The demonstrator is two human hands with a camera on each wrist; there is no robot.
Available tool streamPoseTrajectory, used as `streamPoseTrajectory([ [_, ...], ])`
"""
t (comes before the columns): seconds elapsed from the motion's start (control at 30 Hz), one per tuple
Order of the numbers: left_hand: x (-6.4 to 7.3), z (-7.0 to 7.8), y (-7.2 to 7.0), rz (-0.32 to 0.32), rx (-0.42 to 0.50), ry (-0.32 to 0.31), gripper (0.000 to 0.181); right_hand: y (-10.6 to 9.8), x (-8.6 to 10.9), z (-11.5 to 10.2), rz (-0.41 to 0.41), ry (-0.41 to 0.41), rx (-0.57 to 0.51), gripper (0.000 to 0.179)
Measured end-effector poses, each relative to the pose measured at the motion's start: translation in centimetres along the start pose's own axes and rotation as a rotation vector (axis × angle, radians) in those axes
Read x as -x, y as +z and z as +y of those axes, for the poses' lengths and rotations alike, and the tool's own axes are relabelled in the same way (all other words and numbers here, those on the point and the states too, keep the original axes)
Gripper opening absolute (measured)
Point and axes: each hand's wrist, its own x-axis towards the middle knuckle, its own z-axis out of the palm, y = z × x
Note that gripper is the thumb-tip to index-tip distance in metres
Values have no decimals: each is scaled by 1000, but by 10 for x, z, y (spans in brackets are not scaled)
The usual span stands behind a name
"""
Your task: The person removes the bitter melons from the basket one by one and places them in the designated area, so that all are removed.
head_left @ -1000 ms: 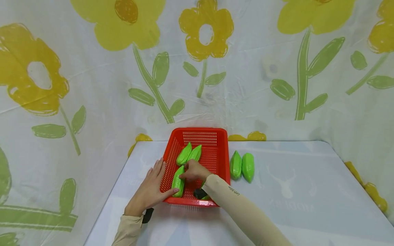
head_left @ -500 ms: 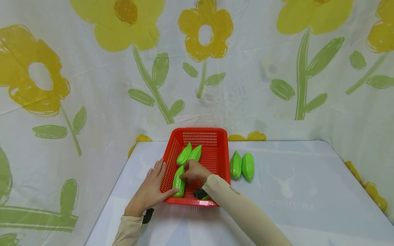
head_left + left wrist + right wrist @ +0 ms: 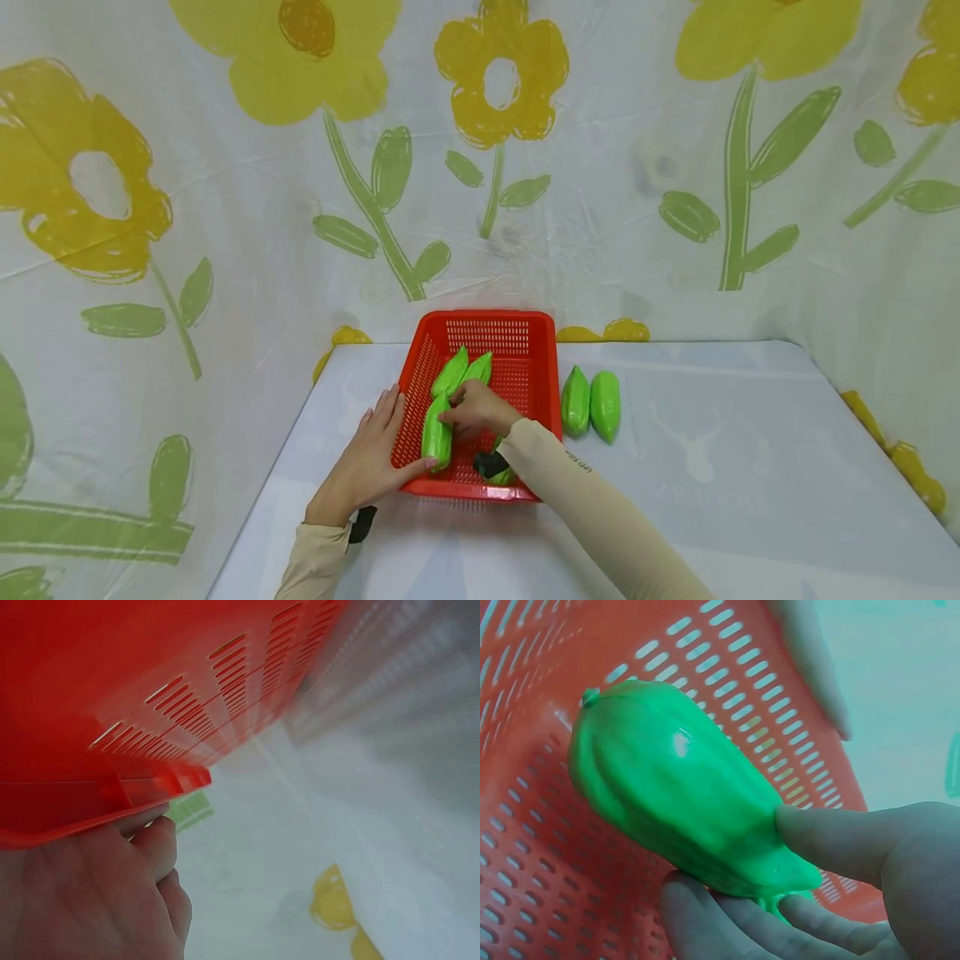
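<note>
Flowery backdrop [image 3: 600,208], pale table [image 3: 750,483]. Right hand [image 3: 480,408] has thumb and fingers pinched round one end of a green fruit [image 3: 437,446], inside the red basket [image 3: 480,317] by its left wall. Left hand [image 3: 367,467] is pretty flat, fingers straight along the basket's left side. Two more fruits [image 3: 450,372] sit in the basket's far left, a half-hidden fruit [image 3: 501,477] at its near end, and another pair [image 3: 575,404] just outside its right wall.

Slotted basket [image 3: 487,317] nr worktop's [image 3: 735,525] far edge: red. Papaya-shaped fruits [image 3: 437,437] in & beside it: bright grn. Worktop: pale blue-grey w/ white deer-head print [image 3: 697,458]. Backdrop [image 3: 615,275]: white w/ yel. flwrs [image 3: 459,50], grn stems [image 3: 738,200]. Sleeves [image 3: 600,517]: beige.
</note>
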Motion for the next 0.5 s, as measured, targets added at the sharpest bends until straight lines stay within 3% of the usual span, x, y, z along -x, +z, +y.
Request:
streamPoseTrajectory([
  [0.5,0,0,1,5,3,4,116,-9,7,-6,3,-4,-95,47],
])
